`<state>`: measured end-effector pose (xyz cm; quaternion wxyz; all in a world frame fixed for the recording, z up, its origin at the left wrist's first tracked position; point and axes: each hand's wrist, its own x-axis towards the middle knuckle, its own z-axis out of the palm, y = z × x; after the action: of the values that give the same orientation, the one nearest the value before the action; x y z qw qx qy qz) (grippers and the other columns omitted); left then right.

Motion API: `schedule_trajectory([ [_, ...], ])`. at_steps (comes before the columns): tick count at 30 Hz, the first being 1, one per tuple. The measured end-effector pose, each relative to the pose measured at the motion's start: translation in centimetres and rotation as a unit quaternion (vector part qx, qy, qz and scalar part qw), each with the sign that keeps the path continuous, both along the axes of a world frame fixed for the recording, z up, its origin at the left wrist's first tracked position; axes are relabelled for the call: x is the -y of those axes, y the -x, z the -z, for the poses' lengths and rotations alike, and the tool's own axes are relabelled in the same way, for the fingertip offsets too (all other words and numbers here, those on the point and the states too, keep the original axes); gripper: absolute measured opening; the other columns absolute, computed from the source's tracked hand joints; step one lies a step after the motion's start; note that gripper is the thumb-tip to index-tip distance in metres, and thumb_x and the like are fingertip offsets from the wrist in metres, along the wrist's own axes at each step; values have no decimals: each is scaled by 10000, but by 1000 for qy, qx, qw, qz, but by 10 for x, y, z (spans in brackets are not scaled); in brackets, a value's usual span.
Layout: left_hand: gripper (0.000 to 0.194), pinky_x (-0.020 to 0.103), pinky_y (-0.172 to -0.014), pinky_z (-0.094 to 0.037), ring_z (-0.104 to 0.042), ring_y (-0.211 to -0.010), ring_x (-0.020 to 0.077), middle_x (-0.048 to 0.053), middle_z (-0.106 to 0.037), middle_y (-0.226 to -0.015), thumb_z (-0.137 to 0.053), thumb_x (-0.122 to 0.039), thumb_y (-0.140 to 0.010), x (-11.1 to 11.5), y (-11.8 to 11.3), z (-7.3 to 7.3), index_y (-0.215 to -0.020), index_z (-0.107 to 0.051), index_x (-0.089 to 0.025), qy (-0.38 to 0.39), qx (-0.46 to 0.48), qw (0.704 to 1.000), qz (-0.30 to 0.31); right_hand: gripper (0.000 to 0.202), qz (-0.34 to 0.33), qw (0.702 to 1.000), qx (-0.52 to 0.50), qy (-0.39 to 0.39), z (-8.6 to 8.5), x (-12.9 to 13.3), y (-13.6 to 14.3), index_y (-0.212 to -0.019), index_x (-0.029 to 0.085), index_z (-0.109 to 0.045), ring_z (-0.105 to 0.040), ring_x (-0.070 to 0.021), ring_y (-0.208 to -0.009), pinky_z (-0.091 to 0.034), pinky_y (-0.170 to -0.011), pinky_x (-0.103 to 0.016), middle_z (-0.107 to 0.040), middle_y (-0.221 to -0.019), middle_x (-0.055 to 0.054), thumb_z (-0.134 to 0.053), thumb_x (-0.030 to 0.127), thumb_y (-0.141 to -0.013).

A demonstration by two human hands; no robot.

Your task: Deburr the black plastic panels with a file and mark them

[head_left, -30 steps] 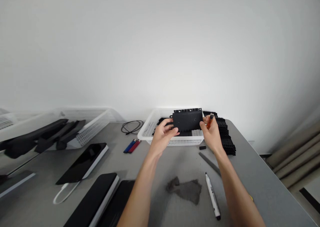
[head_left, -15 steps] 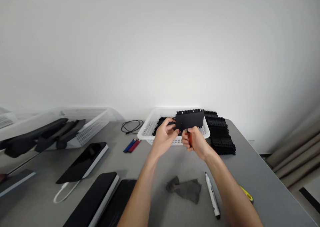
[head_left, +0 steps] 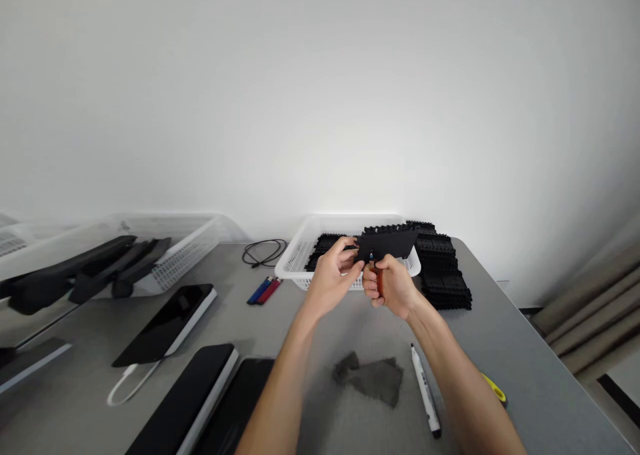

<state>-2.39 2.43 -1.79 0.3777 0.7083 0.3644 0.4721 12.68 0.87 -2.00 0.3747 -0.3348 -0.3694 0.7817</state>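
Observation:
My left hand (head_left: pixel 334 271) pinches the left end of a flat black plastic piece (head_left: pixel 393 243) with a toothed upper edge, held tilted in the air. My right hand (head_left: pixel 393 286) is wrapped round an orange lighter (head_left: pixel 380 283), upright just under the piece's lower edge. A small bluish spot, apparently a flame, shows at the lighter's top. Behind both hands stands a white plastic basket (head_left: pixel 295 258) with more black toothed pieces (head_left: pixel 320 249) in it. To its right lie stacked black toothed pieces (head_left: pixel 443 271).
A blue lighter (head_left: pixel 259 291) and a red lighter (head_left: pixel 269 291) lie near a coiled black cable (head_left: pixel 265 253). Nearer are a grey cloth (head_left: pixel 375 379), a white marker (head_left: pixel 425 391) and a yellow-handled tool (head_left: pixel 495 389). Leftward are a phone (head_left: pixel 167 325) and another white basket (head_left: pixel 187 261).
The black piece has tilted and shifted slightly right, its face turned more downward. A bluish spot now shows above the lighter. Both hands stay nearly in place.

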Motion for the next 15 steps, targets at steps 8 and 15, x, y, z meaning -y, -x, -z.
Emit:
schedule_trajectory([
  [8,272,332,-866,-524,-693,-932,195,77,-714,-1036,-578,-238,-828,-2,4,1,-1086,-499,-202,-3,12,1000,-19,260,-11,1000,-20,-17,0,-1,-4,-672,213,-354,-193,-94,-511,-122,-439,-196,-268,-611,50,-392,464,-727],
  [15,301,339,-849,-536,-691,-855,179,71,-717,-974,-614,-287,-811,-12,12,8,-1071,-491,-198,-2,76,996,-35,256,67,997,-22,-6,-5,-7,-23,-634,222,-320,-190,-98,-500,-131,-419,-202,-262,-586,49,-378,454,-726],
])
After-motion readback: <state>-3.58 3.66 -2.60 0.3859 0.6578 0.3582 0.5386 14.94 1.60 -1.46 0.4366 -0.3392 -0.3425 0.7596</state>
